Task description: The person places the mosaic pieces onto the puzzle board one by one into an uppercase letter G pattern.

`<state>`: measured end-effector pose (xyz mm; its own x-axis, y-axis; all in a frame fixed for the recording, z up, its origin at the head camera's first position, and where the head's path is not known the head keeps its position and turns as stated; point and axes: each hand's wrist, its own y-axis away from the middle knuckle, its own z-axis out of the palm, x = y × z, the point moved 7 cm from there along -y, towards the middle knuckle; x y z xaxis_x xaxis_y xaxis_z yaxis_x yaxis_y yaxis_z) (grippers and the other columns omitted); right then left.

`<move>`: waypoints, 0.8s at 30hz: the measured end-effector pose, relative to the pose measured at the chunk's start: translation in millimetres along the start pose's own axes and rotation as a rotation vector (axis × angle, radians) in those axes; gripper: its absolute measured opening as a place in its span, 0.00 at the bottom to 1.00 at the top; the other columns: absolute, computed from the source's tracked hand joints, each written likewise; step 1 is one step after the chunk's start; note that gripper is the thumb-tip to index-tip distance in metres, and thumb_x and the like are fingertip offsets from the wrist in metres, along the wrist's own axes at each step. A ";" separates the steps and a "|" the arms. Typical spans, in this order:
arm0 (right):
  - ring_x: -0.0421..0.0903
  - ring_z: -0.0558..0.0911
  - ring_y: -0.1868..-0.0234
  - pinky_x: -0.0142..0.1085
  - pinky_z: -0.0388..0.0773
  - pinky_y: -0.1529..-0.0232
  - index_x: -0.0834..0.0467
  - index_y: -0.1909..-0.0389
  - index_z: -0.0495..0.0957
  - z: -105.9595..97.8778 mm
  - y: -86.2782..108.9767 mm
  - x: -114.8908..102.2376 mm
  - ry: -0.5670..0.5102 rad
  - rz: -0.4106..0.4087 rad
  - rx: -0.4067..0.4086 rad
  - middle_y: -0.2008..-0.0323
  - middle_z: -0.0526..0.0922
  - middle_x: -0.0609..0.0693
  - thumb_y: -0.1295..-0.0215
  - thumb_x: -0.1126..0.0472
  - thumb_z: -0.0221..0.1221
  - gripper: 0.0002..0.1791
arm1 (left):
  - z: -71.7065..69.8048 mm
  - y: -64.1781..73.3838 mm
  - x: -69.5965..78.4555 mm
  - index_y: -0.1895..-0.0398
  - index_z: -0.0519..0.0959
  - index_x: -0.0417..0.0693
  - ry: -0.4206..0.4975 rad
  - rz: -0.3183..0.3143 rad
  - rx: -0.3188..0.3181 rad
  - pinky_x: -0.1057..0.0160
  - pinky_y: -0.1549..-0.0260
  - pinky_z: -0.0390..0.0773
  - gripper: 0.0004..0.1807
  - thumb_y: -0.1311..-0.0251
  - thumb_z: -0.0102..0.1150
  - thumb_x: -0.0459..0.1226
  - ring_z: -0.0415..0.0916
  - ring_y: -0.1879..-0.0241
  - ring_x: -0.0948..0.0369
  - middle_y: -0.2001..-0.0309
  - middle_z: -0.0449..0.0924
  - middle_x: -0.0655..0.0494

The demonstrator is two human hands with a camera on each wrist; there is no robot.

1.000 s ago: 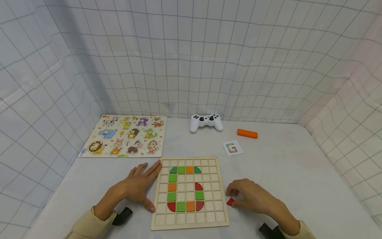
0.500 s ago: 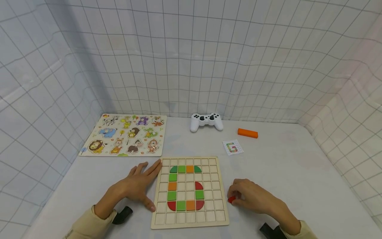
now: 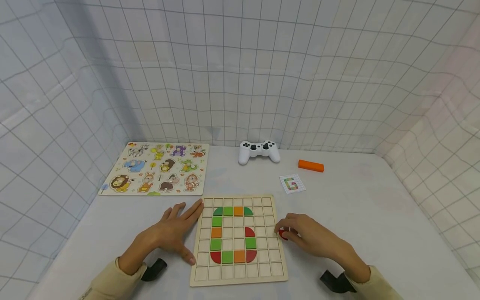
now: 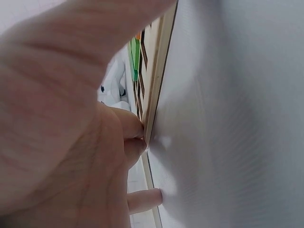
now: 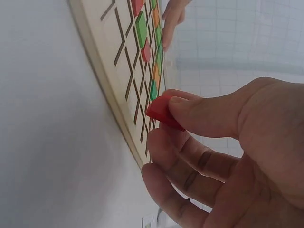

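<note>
A square wooden grid board (image 3: pixel 265 269) lies on the table, bearing green, orange and red tiles laid out in a G-like shape. My left hand (image 3: pixel 170 233) rests along its left edge, fingers spread and straight, with the thumb near the lower left side. At the board's right edge, my right hand (image 3: pixel 315 236) pinches a small red tile (image 5: pixel 161 111) with one curved side between thumb and fingers. In the right wrist view the tile is raised and tilted, its far part covered by the fingers.
A small card (image 3: pixel 293 183) with a printed G pattern lies beyond the board's right corner. An orange block (image 3: pixel 311 166) and a white game controller (image 3: pixel 259 152) are farther back. An animal puzzle board (image 3: pixel 155 168) lies at the back left. Grid-patterned cloth (image 3: pixel 262 83) rises behind the table.
My right hand has picked up the red tile from the table beside the board and moved it up and left to the board's right edge. My left hand has stayed in place.
</note>
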<state>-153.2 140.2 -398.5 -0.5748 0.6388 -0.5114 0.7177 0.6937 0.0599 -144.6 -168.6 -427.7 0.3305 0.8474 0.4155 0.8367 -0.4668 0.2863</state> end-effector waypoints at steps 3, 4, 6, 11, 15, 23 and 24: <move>0.33 0.74 0.66 0.28 0.75 0.65 0.50 0.54 0.82 1.3 -8.1 -3.5 -0.009 -0.014 0.000 0.67 0.79 0.36 0.31 0.64 0.61 0.08 | 0.0 0.3 0.0 0.19 0.45 0.42 0.003 0.001 -0.002 0.24 0.34 0.43 0.79 0.73 0.81 0.63 0.40 0.26 0.30 0.19 0.40 0.45; 0.33 0.75 0.66 0.28 0.75 0.64 0.51 0.54 0.82 1.7 -11.0 -4.8 -0.013 -0.020 0.001 0.67 0.80 0.36 0.31 0.64 0.61 0.08 | -0.1 0.4 0.1 0.19 0.45 0.42 0.004 0.003 -0.002 0.24 0.34 0.42 0.79 0.73 0.81 0.63 0.40 0.26 0.30 0.19 0.40 0.45; 0.33 0.76 0.66 0.28 0.76 0.64 0.52 0.55 0.81 1.7 -17.1 -8.2 -0.025 -0.036 0.006 0.67 0.81 0.36 0.31 0.64 0.61 0.07 | -0.5 0.6 0.1 0.19 0.45 0.42 0.005 0.006 -0.002 0.24 0.34 0.43 0.79 0.73 0.80 0.63 0.40 0.26 0.30 0.19 0.40 0.45; 0.32 0.78 0.67 0.28 0.78 0.63 0.51 0.58 0.79 0.6 -33.8 -19.5 -0.061 -0.071 0.009 0.65 0.84 0.38 0.30 0.62 0.61 0.04 | -1.3 1.0 -0.1 0.19 0.45 0.42 0.005 0.008 -0.005 0.23 0.35 0.42 0.79 0.72 0.80 0.64 0.40 0.26 0.30 0.18 0.39 0.45; 0.32 0.79 0.65 0.29 0.79 0.61 0.51 0.59 0.78 3.6 -46.8 -26.4 -0.109 -0.091 -0.005 0.64 0.85 0.39 0.30 0.61 0.62 0.03 | -1.3 1.8 -0.1 0.19 0.45 0.41 0.007 0.004 -0.006 0.23 0.35 0.42 0.79 0.73 0.80 0.63 0.40 0.26 0.30 0.19 0.40 0.44; 0.35 0.77 0.66 0.30 0.78 0.63 0.53 0.63 0.80 9.3 -72.0 -32.2 -0.133 -0.134 0.024 0.68 0.82 0.37 0.31 0.58 0.63 0.03 | -1.5 1.3 0.7 0.19 0.44 0.42 0.000 0.006 -0.006 0.23 0.35 0.42 0.79 0.73 0.80 0.64 0.39 0.26 0.30 0.18 0.39 0.45; 0.35 0.76 0.66 0.30 0.78 0.63 0.53 0.63 0.81 9.6 -74.2 -32.7 -0.138 -0.138 0.029 0.68 0.82 0.37 0.31 0.58 0.63 0.03 | -1.3 1.0 0.6 0.19 0.44 0.42 -0.003 0.007 -0.007 0.23 0.35 0.42 0.79 0.73 0.80 0.64 0.39 0.26 0.30 0.18 0.39 0.45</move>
<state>-183.9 64.7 -394.5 -0.6106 0.4853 -0.6258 0.6478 0.7606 -0.0422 -144.2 -168.8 -426.0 0.3374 0.8450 0.4148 0.8316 -0.4741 0.2892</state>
